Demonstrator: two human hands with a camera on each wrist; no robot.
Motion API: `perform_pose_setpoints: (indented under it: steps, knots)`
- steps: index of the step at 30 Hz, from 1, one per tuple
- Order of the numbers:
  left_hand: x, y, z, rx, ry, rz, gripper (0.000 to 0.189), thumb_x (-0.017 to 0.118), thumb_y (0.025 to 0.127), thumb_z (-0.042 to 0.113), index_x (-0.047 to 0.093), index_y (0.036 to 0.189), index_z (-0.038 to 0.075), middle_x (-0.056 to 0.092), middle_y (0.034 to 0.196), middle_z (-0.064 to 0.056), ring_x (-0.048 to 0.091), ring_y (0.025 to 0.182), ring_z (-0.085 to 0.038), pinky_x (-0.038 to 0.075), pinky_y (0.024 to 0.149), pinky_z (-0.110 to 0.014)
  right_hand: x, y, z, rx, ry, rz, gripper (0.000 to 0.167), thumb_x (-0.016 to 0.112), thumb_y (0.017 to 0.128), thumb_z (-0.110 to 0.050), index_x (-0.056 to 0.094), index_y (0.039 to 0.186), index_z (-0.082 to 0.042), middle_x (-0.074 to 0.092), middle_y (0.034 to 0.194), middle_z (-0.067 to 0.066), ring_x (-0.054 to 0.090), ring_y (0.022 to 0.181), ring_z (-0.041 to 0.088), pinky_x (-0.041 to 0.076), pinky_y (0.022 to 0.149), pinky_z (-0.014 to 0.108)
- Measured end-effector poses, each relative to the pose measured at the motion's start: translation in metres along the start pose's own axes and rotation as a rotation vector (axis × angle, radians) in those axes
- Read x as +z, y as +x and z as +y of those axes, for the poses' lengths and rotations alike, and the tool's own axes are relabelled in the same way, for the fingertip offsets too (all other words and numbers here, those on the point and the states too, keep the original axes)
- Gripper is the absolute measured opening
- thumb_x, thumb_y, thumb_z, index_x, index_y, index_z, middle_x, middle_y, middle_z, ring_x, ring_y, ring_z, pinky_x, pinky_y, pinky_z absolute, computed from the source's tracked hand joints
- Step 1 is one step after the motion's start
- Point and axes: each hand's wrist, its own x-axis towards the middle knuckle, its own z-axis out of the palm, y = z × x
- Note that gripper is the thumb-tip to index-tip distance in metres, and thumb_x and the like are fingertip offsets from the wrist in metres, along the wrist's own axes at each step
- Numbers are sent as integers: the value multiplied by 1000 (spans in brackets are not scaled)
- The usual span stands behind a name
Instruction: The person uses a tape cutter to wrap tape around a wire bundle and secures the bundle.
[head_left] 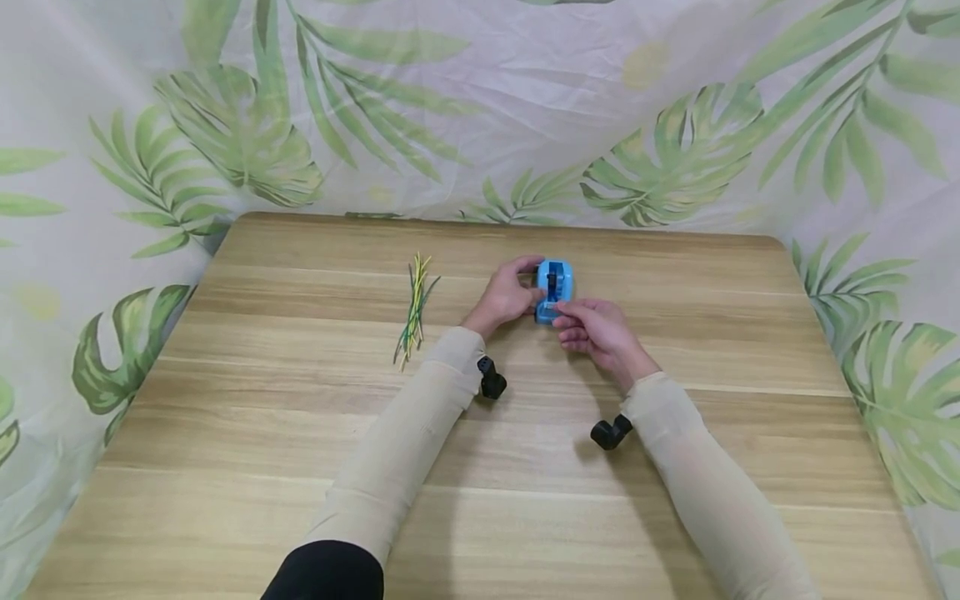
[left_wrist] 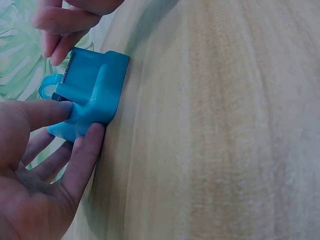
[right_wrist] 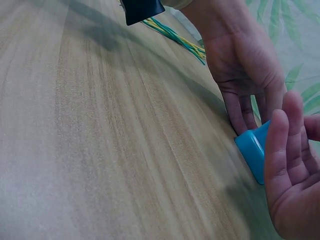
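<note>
A blue tape dispenser (head_left: 564,273) stands on the table toward its far side. My left hand (head_left: 510,295) grips it from the left, thumb on its upper part and fingers along its side. In the left wrist view the dispenser (left_wrist: 101,85) shows a toothed cutter edge. My right hand (head_left: 602,335) is at the dispenser's near end, with thumb and forefinger brought together by the cutter. No tape can be made out between those fingertips. In the right wrist view, the right hand (right_wrist: 295,175) hides much of the dispenser (right_wrist: 251,152).
A loose bundle of yellow and green twist ties (head_left: 415,312) lies left of the left hand. The wooden table (head_left: 525,517) meets a leaf-patterned cloth (head_left: 540,108) at its far edge. A black wrist camera (head_left: 491,379) sticks out from the left sleeve, another (head_left: 611,432) from the right.
</note>
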Motion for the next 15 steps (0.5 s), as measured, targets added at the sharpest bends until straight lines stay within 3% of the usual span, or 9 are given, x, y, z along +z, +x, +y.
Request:
perform_pose_setpoints:
  steps: [15]
  knots:
    - [0, -1, 2, -17, -8, 6, 61, 68, 92, -3, 49, 148, 11, 52, 144, -12, 64, 96, -23, 58, 71, -29, -1, -4, 4, -3, -5, 1, 24, 59, 103, -16, 61, 118, 3, 69, 73, 1, 63, 57, 10, 56, 59, 26]
